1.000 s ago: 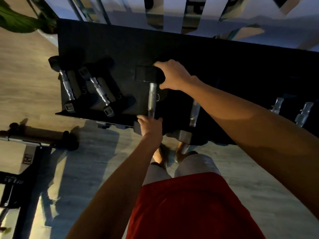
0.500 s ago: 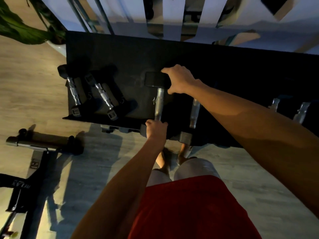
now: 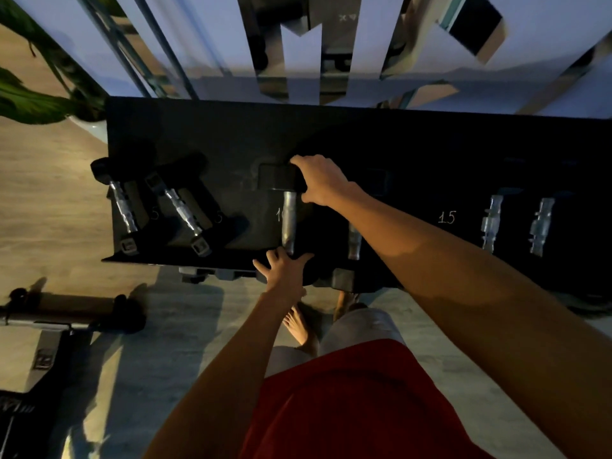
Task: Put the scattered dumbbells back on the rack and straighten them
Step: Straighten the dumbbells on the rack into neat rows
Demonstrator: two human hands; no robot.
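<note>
Looking down from the head view, a dark rack (image 3: 231,134) stands against the wall, and its top shelf takes up the middle of the picture. One dumbbell (image 3: 288,223) lies on that shelf near the centre with its metal handle running front to back, and it partly covers a chalked number. The right hand (image 3: 323,183) grips the far head, with its fingers (image 3: 298,159) curled over the head's top edge and the thumb down by the handle. The left hand (image 3: 284,271) rests on the near head at the rack's front edge. Its fingers (image 3: 261,268) are straight and spread, closed round nothing. At the shelf's left end lie two small dumbbells (image 3: 183,212), both slanted, each beside a chalked 5. Just right of the held one, a second dumbbell (image 3: 354,241) shows only part of its handle below the right forearm. Farther right, past a chalked 15 (image 3: 447,217), two more handles (image 3: 491,223) lie side by side, their heads lost in the dark. On the floor (image 3: 172,326) a bench (image 3: 66,313) sits at the left, a plant (image 3: 29,101) stands by the rack's far left corner, and bare feet (image 3: 299,329) stand near the rack's front.
</note>
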